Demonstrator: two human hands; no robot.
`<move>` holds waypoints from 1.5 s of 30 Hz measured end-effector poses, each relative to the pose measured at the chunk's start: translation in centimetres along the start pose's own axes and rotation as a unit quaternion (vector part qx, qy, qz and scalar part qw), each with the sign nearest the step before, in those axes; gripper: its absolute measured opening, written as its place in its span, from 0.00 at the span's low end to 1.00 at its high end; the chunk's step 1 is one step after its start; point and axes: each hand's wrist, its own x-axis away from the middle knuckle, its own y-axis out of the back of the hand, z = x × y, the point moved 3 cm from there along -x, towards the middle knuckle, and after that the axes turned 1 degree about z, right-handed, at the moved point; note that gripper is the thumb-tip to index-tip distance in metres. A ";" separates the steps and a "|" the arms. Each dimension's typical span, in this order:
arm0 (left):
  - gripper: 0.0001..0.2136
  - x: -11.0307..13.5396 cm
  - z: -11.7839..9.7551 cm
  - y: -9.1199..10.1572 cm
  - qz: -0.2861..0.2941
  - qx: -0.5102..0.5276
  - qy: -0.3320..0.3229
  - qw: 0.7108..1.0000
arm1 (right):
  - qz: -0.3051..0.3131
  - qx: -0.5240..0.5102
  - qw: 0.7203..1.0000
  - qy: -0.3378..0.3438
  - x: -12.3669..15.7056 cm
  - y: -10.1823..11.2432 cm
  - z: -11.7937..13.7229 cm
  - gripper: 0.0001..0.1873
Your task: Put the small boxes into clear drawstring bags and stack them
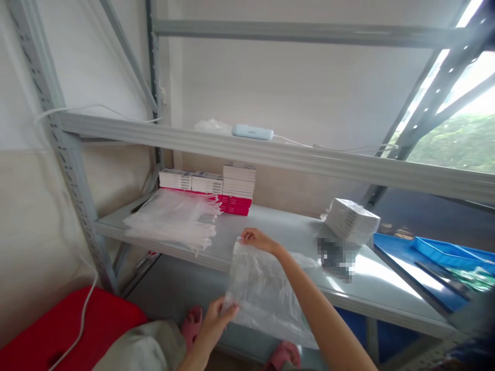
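A clear plastic bag (266, 293) is stretched between my two hands over the front edge of the shelf. My left hand (216, 319) pinches its lower left corner between thumb and fingers. At the upper left corner, my right hand (257, 238) grips the bag with curled fingers, and its forearm crosses over the plastic. Left of the hands lies a pile of flat clear bags (174, 219) on the shelf. Behind that pile stand stacked white and red boxes (237, 188).
A plastic-wrapped stack of white boxes (350, 221) stands to the right on the grey shelf (294, 219). Farther right is a blue tray (444, 252). A metal beam (193, 141) crosses above, bearing a light-blue device (252, 132) with a cable. A red stool (77, 330) is lower left.
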 end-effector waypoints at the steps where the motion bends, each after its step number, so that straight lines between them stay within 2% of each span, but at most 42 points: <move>1: 0.23 0.1 0.0 0.2 -0.024 0.014 0.009 1.000 | -0.011 -0.024 1.000 0.010 0.9 0.5 -0.4 0.13; 3: 0.24 0.4 -0.2 0.3 -0.060 0.031 0.020 0.998 | -0.017 -0.016 1.000 -0.006 3.0 1.7 -1.4 0.19; 6: 0.25 0.8 -0.7 0.2 -0.083 0.031 0.020 0.996 | 0.015 0.059 0.996 -0.067 6.0 3.5 -3.2 0.16; 9: 0.26 1.2 -1.0 -0.1 -0.086 0.033 0.012 0.996 | 0.043 0.100 0.990 -0.091 8.5 4.0 -4.3 0.14; 13: 0.30 2.0 -1.6 -0.1 -0.104 0.050 -0.002 0.993 | 0.002 0.087 0.990 -0.114 11.0 2.4 -4.7 0.13; 17: 0.31 3.3 -2.9 0.8 -0.104 0.031 -0.041 0.993 | -0.061 0.103 0.986 -0.116 12.9 0.3 -3.9 0.09; 19: 0.30 4.1 -3.9 1.6 -0.127 0.027 -0.081 0.988 | -0.072 0.055 0.991 -0.095 13.6 -0.5 -3.1 0.12; 21: 0.28 4.9 -5.0 2.4 -0.144 0.025 -0.118 0.982 | -0.102 -0.040 0.991 -0.074 14.2 -0.9 -2.0 0.15; 24: 0.26 5.6 -7.4 3.2 -0.142 0.029 -0.160 0.976 | -0.195 -0.172 0.963 -0.075 14.5 -0.3 0.1 0.17; 26: 0.25 5.7 -9.7 3.8 -0.157 0.043 -0.188 0.969 | -0.233 -0.214 0.944 -0.095 13.9 0.6 2.0 0.18; 28: 0.24 5.4 -12.3 4.5 -0.165 0.056 -0.217 0.960 | -0.246 -0.219 0.939 -0.100 12.1 1.9 4.2 0.21; 30: 0.24 4.9 -15.0 5.6 -0.159 0.061 -0.238 0.956 | -0.258 -0.196 0.943 -0.076 9.1 3.5 6.5 0.23; 32: 0.24 4.1 -17.2 7.3 -0.159 0.058 -0.247 0.954 | -0.255 -0.153 0.954 -0.039 4.9 4.9 8.7 0.25; 35: 0.22 2.6 -19.5 11.5 -0.201 0.031 -0.261 0.944 | -0.226 -0.068 0.971 0.019 -3.2 5.5 11.4 0.25; 38: 0.21 0.9 -20.9 16.9 -0.281 -0.034 -0.284 0.916 | -0.170 0.049 0.982 0.065 -11.9 4.2 13.8 0.21; 41: 0.20 -0.8 -21.5 21.9 -0.389 -0.151 -0.280 0.865 | -0.115 0.195 0.973 0.046 -19.4 1.3 15.5 0.15; 43: 0.19 -1.6 -21.4 24.3 -0.459 -0.235 -0.248 0.820 | -0.100 0.258 0.961 0.028 -22.9 -1.0 16.3 0.14; 45: 0.17 -2.4 -20.7 25.8 -0.503 -0.294 -0.190 0.790 | -0.089 0.300 0.950 0.018 -25.1 -3.2 16.6 0.14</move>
